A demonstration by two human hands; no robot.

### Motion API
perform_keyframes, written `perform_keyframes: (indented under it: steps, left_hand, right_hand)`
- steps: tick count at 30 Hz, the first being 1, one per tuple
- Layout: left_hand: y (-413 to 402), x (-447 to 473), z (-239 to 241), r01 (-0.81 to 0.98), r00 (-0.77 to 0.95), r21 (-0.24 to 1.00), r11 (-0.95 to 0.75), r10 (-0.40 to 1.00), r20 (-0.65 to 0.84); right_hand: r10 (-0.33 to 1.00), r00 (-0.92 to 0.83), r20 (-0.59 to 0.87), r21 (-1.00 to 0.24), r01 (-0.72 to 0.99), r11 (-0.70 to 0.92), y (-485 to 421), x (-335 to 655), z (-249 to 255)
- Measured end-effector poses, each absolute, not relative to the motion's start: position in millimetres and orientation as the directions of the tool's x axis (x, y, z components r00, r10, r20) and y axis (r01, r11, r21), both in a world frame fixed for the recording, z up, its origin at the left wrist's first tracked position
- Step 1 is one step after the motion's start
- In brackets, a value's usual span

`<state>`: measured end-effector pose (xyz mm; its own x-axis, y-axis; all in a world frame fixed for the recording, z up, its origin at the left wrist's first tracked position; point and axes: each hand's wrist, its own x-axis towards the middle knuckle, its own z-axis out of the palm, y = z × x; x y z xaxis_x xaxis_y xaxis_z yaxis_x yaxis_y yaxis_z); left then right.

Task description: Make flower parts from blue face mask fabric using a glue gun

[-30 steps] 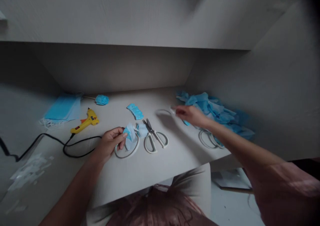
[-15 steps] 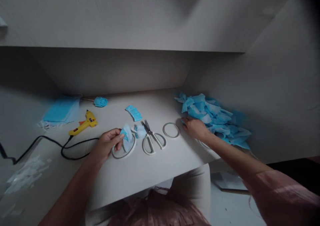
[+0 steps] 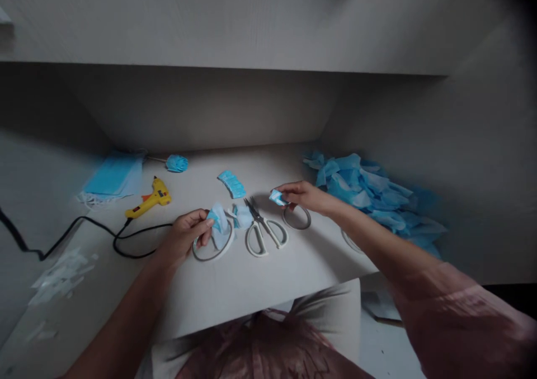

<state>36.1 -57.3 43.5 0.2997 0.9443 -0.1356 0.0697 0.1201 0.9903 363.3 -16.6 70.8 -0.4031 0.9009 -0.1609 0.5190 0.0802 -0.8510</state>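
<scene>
My left hand (image 3: 195, 231) pinches a piece of blue and white mask fabric (image 3: 220, 229) between thumb and fingers. A thin white ring (image 3: 212, 257) sits at the same hand; whether the fingers grip it too I cannot tell. My right hand (image 3: 304, 196) holds a small folded blue and white fabric piece (image 3: 277, 197) above the table. Between the hands lie scissors (image 3: 267, 231) with white handles, blades parted slightly and pointing away. A small blue and white scrap (image 3: 242, 216) rests beside their blades. Another ring (image 3: 297, 226) lies below my right hand.
A heap of blue fabric pieces (image 3: 364, 189) fills the right side. Behind the scissors is a pleated blue strip (image 3: 232, 184). At left are face masks (image 3: 112, 173), a blue fabric flower (image 3: 177, 163), a yellow glue gun (image 3: 151, 197) with black cable (image 3: 119, 245), and white scraps (image 3: 59, 278). A shelf overhangs.
My right hand has moved left from beside the heap toward the scissors, bringing the folded blue piece with it. My left hand keeps its hold. The view has shifted slightly.
</scene>
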Motion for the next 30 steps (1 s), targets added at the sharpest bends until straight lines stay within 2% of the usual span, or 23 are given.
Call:
perform_keyframes:
  steps: [3, 7, 9, 12, 16, 19, 22, 27, 30]
  left_hand:
    - [-56, 35, 41, 0.071, 0.309, 0.991, 0.113, 0.942, -0.129]
    - [-55, 33, 37, 0.062, 0.33, 0.992, 0.114, 0.935, -0.128]
    - [-55, 33, 36, 0.058, 0.336, 0.991, 0.12, 0.933, -0.133]
    - [-56, 33, 38, 0.074, 0.329, 0.99, 0.119, 0.934, -0.137]
    - [-58, 35, 44, 0.102, 0.311, 0.987, 0.121, 0.939, -0.147]
    - [-58, 34, 46, 0.115, 0.296, 0.985, 0.131, 0.942, -0.16]
    - [-57, 32, 44, 0.126, 0.308, 0.981, 0.145, 0.935, -0.177]
    - [-56, 25, 41, 0.15, 0.293, 0.977, 0.152, 0.937, -0.191]
    - [-56, 24, 41, 0.151, 0.283, 0.976, 0.158, 0.939, -0.196]
  right_hand:
    - [0.851, -0.493, -0.181, -0.704, 0.669, 0.238, -7, 357, 67]
    - [0.883, -0.457, -0.107, -0.484, 0.8, 0.355, 20, 367, 71]
    - [0.929, -0.368, -0.038, -0.364, 0.871, 0.33, 38, 374, 72]
    - [0.984, -0.17, 0.045, -0.143, 0.974, 0.175, 63, 382, 67]
    - [0.993, -0.054, 0.106, -0.041, 0.997, 0.058, 89, 395, 54]
    - [0.992, 0.024, 0.127, -0.021, 1.0, -0.022, 107, 411, 51]
    - [0.991, 0.069, 0.114, -0.057, 0.996, -0.062, 123, 431, 53]
    - [0.986, 0.131, 0.1, -0.223, 0.969, -0.106, 133, 463, 58]
    - [0.972, 0.168, 0.165, -0.365, 0.926, -0.098, 120, 488, 64]
